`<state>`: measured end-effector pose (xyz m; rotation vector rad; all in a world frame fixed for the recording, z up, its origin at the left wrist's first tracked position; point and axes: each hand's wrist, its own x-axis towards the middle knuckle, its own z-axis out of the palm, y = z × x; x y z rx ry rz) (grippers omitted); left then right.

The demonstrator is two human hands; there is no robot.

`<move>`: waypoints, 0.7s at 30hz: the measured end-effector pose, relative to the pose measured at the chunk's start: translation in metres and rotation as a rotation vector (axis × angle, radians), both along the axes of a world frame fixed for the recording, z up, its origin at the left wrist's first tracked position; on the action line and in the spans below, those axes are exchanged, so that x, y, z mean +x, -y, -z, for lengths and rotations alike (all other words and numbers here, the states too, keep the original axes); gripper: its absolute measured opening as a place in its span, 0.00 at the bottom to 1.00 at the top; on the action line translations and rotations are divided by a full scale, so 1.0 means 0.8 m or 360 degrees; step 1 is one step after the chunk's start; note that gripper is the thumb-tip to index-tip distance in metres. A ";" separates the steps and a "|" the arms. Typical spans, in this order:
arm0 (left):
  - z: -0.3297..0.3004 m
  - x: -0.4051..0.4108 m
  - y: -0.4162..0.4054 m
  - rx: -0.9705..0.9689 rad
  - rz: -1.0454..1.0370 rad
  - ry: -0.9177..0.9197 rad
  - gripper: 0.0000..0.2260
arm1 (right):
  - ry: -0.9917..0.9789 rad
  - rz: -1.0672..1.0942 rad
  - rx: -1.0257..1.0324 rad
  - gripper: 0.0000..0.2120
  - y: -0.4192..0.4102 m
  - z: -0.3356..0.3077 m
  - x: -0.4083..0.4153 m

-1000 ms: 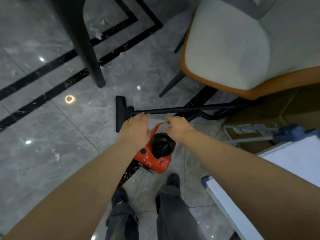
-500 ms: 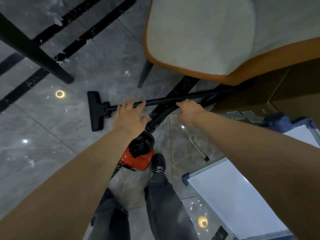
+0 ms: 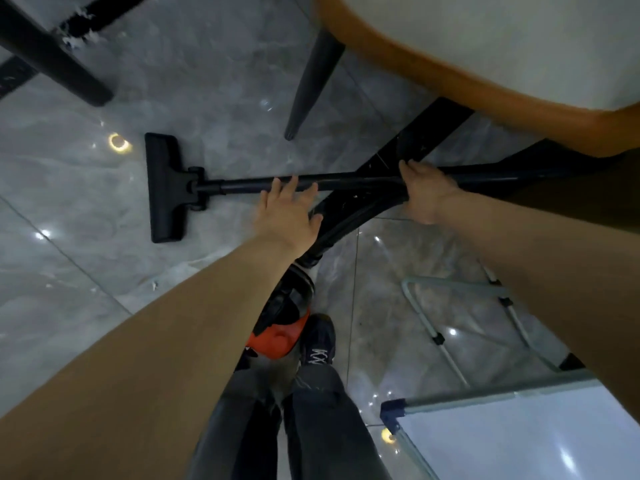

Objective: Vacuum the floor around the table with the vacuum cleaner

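Note:
The red and black vacuum cleaner body (image 3: 280, 327) stands on the grey tile floor by my feet. Its black wand (image 3: 242, 184) lies flat on the floor, ending at the left in the black floor head (image 3: 165, 188). A black hose (image 3: 349, 223) curves from the body up to the wand. My left hand (image 3: 289, 216) hovers over the wand's middle with its fingers spread, holding nothing. My right hand (image 3: 424, 194) is curled over the wand further right, gripping it.
A white chair with an orange rim (image 3: 485, 88) fills the upper right, one dark leg (image 3: 311, 81) near the wand. A black table leg (image 3: 55, 60) stands at upper left. A whiteboard on a metal frame (image 3: 519, 427) lies at lower right. Paper scraps (image 3: 74, 39) litter the floor.
Both hands left the red vacuum body and reached forward to the wand. My right hand closed on the wand; my left came over its middle. My view moved closer to the floor.

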<state>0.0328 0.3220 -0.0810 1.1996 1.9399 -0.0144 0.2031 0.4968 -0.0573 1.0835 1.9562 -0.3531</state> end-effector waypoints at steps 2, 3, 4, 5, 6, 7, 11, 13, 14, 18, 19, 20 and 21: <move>0.023 0.002 0.002 -0.0009 -0.0076 0.0030 0.28 | 0.0007 -0.0002 0.0022 0.42 -0.009 0.022 -0.001; 0.032 0.004 0.005 0.0012 -0.0107 0.0035 0.27 | 0.0028 -0.0016 0.0050 0.43 -0.012 0.033 0.001; 0.041 0.006 0.008 0.0042 -0.0115 0.0034 0.27 | 0.0053 -0.0042 0.0087 0.44 -0.017 0.044 0.001; 0.050 0.007 0.010 0.0073 -0.0122 0.0048 0.27 | 0.0088 -0.0073 0.0118 0.44 -0.022 0.056 0.002; 0.058 0.009 0.012 0.0105 -0.0131 0.0069 0.26 | 0.0124 -0.0098 0.0148 0.43 -0.027 0.066 0.004; 0.065 0.010 0.013 0.0138 -0.0137 0.0084 0.26 | 0.0160 -0.0130 0.0165 0.41 -0.031 0.074 0.005; 0.086 0.018 0.018 0.0223 -0.0194 0.0170 0.25 | 0.0207 -0.0316 0.0257 0.26 -0.043 0.086 0.012; 0.087 0.017 0.020 0.0225 -0.0272 0.0214 0.25 | 0.0208 -0.0489 0.0273 0.22 -0.045 0.079 0.014; 0.083 0.016 0.021 0.0221 -0.0312 0.0238 0.24 | 0.0204 -0.0585 0.0271 0.21 -0.043 0.071 0.011; 0.043 0.009 0.023 0.0209 -0.0367 0.0302 0.24 | 0.0210 -0.0937 0.0287 0.20 -0.026 0.027 -0.016; 0.031 0.007 0.023 0.0206 -0.0377 0.0330 0.24 | 0.0225 -0.0976 0.0256 0.21 -0.021 0.015 -0.022; 0.019 0.003 0.024 0.0203 -0.0398 0.0352 0.23 | 0.0227 -0.0995 0.0204 0.21 -0.016 0.005 -0.027; 0.006 -0.002 0.024 0.0209 -0.0417 0.0362 0.23 | 0.0205 -0.1012 0.0155 0.22 -0.011 -0.006 -0.032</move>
